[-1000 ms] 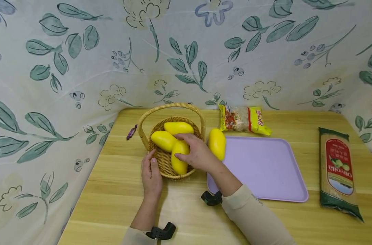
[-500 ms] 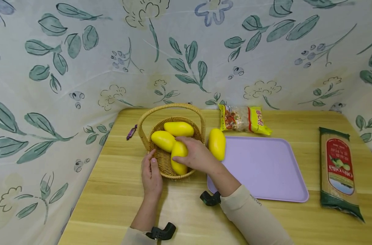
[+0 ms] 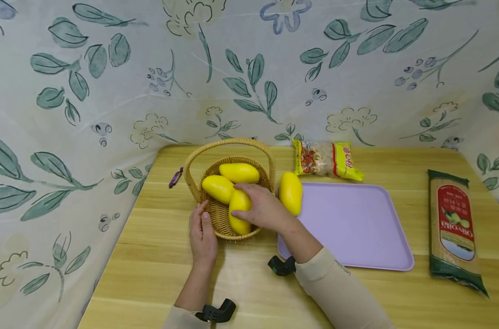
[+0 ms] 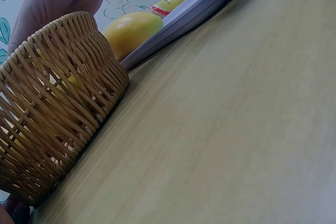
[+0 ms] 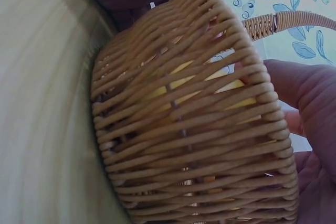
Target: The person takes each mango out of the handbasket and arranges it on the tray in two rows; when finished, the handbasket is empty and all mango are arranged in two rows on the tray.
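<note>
A wicker basket (image 3: 219, 219) with a tall arched handle holds three yellow mangoes. My right hand (image 3: 265, 208) reaches over its right rim and grips the front mango (image 3: 238, 223) between thumb and fingers. Behind that one lie a second mango (image 3: 217, 189) and a third mango (image 3: 238, 173). Against the basket's front left side rests my left hand (image 3: 203, 237), its fingers along the outer wall near the rim. In the right wrist view, wicker hides most of the held mango, and the right hand (image 5: 317, 108) curves over the rim.
Another mango (image 3: 291, 193) lies by the left edge of a lilac tray (image 3: 348, 226). Behind the tray is a yellow-ended food packet (image 3: 325, 159). A pack of spaghetti (image 3: 454, 228) lies far right. Left of the basket is a small purple-wrapped sweet (image 3: 176, 177).
My right thumb and fingers have shifted slightly on the front mango, which stays in the basket. The left hand and the basket keep their places.
</note>
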Available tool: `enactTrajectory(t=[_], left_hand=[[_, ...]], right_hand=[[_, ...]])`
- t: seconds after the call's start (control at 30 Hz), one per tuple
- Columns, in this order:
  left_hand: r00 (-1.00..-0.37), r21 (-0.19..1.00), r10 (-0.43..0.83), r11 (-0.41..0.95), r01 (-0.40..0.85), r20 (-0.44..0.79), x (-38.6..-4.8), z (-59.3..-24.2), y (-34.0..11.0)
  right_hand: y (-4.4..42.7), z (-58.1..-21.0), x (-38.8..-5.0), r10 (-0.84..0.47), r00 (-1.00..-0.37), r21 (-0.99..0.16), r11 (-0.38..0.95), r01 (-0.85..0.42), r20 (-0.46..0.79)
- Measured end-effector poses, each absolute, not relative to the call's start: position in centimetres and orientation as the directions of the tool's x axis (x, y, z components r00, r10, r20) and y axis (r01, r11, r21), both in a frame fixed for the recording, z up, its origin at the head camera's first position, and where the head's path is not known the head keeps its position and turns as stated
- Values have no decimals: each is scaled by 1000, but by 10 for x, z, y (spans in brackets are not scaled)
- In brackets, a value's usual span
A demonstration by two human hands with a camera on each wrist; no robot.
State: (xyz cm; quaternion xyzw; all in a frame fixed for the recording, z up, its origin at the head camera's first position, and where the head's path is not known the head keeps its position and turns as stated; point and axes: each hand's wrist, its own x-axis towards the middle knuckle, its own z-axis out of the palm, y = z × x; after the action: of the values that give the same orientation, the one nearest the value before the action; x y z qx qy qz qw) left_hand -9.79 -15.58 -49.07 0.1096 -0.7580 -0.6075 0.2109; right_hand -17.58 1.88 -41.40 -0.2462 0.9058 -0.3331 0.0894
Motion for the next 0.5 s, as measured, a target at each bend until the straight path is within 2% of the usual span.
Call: enactTrajectory(t=[0.33, 0.5], left_hand=[[-892, 968, -420, 243, 67, 167, -96, -490, -155], [-895, 968, -417, 244, 60, 160, -97, -489, -156]], right_hand=[[23, -409, -169, -457, -880, -721, 564, -402, 133], [27, -397, -159, -445, -883, -760, 520, -391, 150]])
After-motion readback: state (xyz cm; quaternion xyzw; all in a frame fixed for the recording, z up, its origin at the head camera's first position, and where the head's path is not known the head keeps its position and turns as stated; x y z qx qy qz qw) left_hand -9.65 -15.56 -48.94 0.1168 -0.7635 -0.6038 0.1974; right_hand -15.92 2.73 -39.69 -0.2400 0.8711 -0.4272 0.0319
